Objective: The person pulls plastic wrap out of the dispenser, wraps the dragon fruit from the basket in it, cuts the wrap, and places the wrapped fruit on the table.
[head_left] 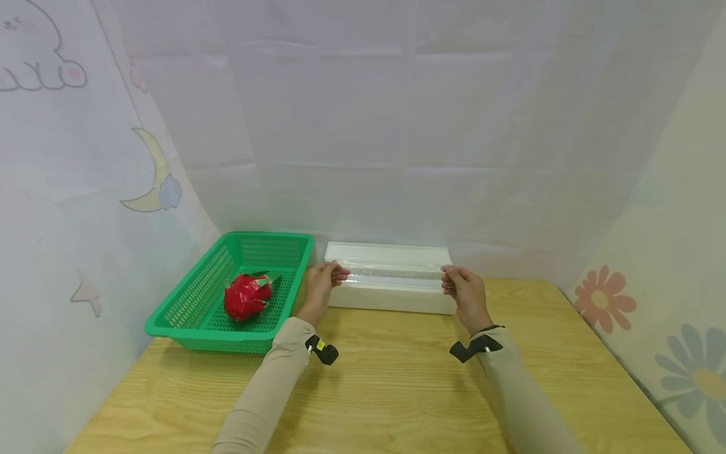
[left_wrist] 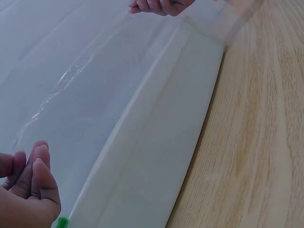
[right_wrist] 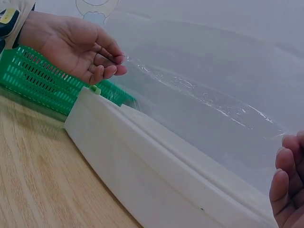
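Observation:
A sheet of clear plastic wrap (right_wrist: 190, 92) stretches between both hands, its crinkled edge raised above a long white wrap box (head_left: 391, 299). My left hand (head_left: 323, 284) pinches one corner of the wrap between thumb and fingers, over the box's left end. At the opposite corner, my right hand (head_left: 466, 291) pinches the wrap near the box's right end. In the left wrist view the film's edge (left_wrist: 71, 76) runs taut from one hand to the other. The box lies lengthwise against the back wall, its front side facing me.
To the left stands a green plastic basket (head_left: 227, 340) with a red dragon fruit (head_left: 247, 297) inside. The wooden table (head_left: 397, 391) extends in front of the box. A white cloth backdrop (head_left: 363, 126) hangs right behind the box and basket.

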Tool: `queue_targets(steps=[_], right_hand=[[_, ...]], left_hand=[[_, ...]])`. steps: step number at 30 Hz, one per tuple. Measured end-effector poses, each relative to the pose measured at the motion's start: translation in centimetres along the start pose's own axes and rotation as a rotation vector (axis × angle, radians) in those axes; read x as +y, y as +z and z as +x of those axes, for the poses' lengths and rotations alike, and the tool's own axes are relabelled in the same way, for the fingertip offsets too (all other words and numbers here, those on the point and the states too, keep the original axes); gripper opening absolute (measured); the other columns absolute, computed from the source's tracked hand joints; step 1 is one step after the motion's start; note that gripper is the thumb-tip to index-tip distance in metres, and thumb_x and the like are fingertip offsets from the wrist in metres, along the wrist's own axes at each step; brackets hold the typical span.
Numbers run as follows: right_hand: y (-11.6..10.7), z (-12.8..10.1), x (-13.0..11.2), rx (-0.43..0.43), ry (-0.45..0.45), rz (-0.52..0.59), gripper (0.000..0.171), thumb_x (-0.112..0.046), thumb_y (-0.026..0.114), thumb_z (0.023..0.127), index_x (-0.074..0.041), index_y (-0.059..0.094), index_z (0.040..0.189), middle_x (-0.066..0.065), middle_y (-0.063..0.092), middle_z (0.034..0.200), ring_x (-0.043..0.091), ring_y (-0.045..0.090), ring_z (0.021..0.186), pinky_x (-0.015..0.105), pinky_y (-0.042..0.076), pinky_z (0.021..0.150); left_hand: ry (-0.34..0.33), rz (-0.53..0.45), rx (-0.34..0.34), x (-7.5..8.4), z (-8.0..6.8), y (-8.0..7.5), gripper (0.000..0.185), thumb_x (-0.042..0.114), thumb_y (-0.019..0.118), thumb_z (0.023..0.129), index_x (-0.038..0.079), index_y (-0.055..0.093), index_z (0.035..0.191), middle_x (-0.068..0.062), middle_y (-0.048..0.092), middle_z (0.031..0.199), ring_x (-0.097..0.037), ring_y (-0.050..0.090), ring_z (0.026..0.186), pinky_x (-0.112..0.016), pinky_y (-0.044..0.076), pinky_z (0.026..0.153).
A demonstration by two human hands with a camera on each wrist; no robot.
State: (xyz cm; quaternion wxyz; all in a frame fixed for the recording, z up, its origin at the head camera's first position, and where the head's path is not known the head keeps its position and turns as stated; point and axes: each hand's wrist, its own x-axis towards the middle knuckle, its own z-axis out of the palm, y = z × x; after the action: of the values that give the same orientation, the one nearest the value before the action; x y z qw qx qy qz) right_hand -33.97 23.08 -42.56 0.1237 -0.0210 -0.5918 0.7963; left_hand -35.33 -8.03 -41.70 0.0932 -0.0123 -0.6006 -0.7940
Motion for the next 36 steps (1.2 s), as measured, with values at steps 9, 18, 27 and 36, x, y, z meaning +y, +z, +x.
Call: queue_targets(steps=[9, 18, 27, 36], right_hand=[[0.0, 0.0, -0.3, -0.001, -0.018, 0.005, 0.015, -0.014, 0.064, 0.099, -0.01, 0.074, 0.09, -0.001, 0.067, 0.076, 0.009, 0.063, 0.066, 0.019, 0.053, 0.058], [-0.1, -0.1, -0.5, -0.014, -0.05, -0.008, 0.014, -0.015, 0.064, 0.099, -0.006, 0.073, 0.094, 0.0, 0.068, 0.077, 0.009, 0.063, 0.066, 0.018, 0.053, 0.058], [-0.1, -0.3, -0.8, -0.026, -0.078, -0.023, 0.017, -0.015, 0.064, 0.099, -0.001, 0.072, 0.101, 0.001, 0.068, 0.078, 0.011, 0.063, 0.067, 0.02, 0.053, 0.059], [0.0, -0.3, -1.2, -0.026, -0.068, -0.026, 0.031, -0.018, 0.064, 0.099, 0.01, 0.066, 0.112, 0.002, 0.067, 0.079, 0.01, 0.062, 0.068, 0.02, 0.053, 0.061]], left_hand=[[0.017, -0.022, 0.007, 0.0, 0.2, 0.2, 0.027, 0.011, 0.05, 0.105, -0.012, 0.062, 0.096, -0.005, 0.072, 0.078, -0.012, 0.067, 0.067, -0.023, 0.052, 0.063], [0.035, -0.016, 0.023, 0.0, 0.1, 0.2, 0.028, 0.011, 0.051, 0.104, -0.014, 0.062, 0.098, -0.003, 0.071, 0.076, -0.014, 0.067, 0.068, -0.025, 0.054, 0.066], [0.062, -0.044, 0.025, 0.1, 0.1, 0.1, 0.027, 0.011, 0.051, 0.105, -0.009, 0.063, 0.092, -0.003, 0.071, 0.075, -0.012, 0.066, 0.066, -0.021, 0.053, 0.062], [0.071, -0.028, 0.024, 0.5, -0.1, 0.1, 0.029, 0.013, 0.052, 0.105, -0.012, 0.062, 0.096, -0.007, 0.072, 0.08, -0.013, 0.066, 0.07, -0.025, 0.054, 0.067]])
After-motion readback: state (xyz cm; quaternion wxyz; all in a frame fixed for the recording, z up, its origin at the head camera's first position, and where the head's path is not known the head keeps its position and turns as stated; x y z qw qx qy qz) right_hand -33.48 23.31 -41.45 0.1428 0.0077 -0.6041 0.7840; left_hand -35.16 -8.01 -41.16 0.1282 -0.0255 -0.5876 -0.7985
